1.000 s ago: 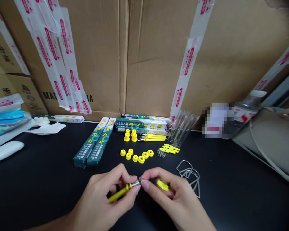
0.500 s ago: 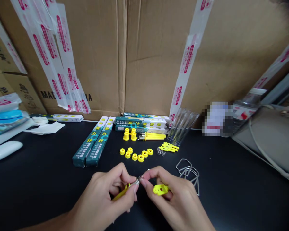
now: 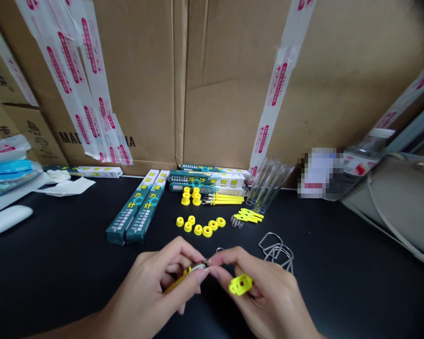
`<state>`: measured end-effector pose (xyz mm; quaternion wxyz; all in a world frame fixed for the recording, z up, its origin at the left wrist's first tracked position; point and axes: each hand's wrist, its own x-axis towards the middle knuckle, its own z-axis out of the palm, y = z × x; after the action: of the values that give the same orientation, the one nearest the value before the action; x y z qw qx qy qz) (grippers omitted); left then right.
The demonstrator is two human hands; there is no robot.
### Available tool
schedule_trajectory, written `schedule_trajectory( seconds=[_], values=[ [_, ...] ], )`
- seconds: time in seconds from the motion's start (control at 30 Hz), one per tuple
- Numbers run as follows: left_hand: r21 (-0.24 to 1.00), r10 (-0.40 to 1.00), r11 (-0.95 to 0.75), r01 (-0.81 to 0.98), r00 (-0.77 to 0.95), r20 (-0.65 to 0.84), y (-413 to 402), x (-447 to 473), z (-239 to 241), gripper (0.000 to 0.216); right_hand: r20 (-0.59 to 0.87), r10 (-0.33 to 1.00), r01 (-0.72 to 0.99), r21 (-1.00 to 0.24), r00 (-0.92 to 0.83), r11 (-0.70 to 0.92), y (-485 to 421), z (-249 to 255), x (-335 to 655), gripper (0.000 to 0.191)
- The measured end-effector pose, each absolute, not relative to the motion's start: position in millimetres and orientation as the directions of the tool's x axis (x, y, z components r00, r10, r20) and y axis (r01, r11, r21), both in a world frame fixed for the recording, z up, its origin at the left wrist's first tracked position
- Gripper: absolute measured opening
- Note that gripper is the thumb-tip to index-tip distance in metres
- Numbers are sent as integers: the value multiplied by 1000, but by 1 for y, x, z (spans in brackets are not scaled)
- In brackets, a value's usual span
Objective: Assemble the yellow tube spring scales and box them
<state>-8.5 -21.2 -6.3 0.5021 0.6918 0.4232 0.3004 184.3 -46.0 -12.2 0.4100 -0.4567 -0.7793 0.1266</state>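
Observation:
My left hand (image 3: 162, 282) pinches a yellow rod (image 3: 179, 278) with a metal spring tip (image 3: 198, 266), low in the middle of the view. My right hand (image 3: 265, 296) meets it, thumb and forefinger closed on the spring's end, while its lower fingers hold a small yellow plastic clip (image 3: 240, 284). Both hands hover just above the black table (image 3: 56, 254). Behind them lie several yellow ring caps (image 3: 200, 227), more yellow rods (image 3: 223, 200), small yellow strips (image 3: 249, 216) and loose springs (image 3: 237, 223). Bent wire hooks (image 3: 277, 252) lie to the right of my right hand.
Green-and-white long boxes (image 3: 137, 209) lie left of the parts, others (image 3: 208, 181) stacked behind. Clear tubes (image 3: 268, 186) lean by the taped cardboard cartons (image 3: 212, 80). A white case (image 3: 7, 220) and blue packs (image 3: 7, 172) sit far left; a beige bag (image 3: 395, 207) lies at the right.
The yellow clip in my right hand has turned and dropped lower in the fingers. The rod in my left hand has drawn back so that less of it shows. The fingertips stay together at the spring.

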Motion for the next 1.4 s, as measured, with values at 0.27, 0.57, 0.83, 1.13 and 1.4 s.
schedule_trajectory(
  seconds=[0.27, 0.57, 0.83, 1.13, 1.4],
  values=[
    [966, 801, 65, 249, 565, -199, -17, -10, -7, 43, 565, 772, 521, -583, -292, 624, -40, -5, 189, 10],
    [969, 776, 210, 131, 580, -247, -6, -10, -4, 36, 63, 988, 450, -885, -144, 122, -45, -2, 186, 30],
    [988, 834, 116, 106, 530, -155, -7, -4, 0, 23, -203, 970, 254, -953, -133, -164, -36, 4, 186, 38],
    [969, 900, -68, 239, 433, -44, -16, -5, -2, 14, -284, 935, 197, -950, -211, -243, -38, 3, 189, 36],
    [892, 917, -285, 350, 371, 148, -18, -8, -5, 6, -302, 911, -34, -945, -281, -324, -40, 7, 189, 33]
  ],
)
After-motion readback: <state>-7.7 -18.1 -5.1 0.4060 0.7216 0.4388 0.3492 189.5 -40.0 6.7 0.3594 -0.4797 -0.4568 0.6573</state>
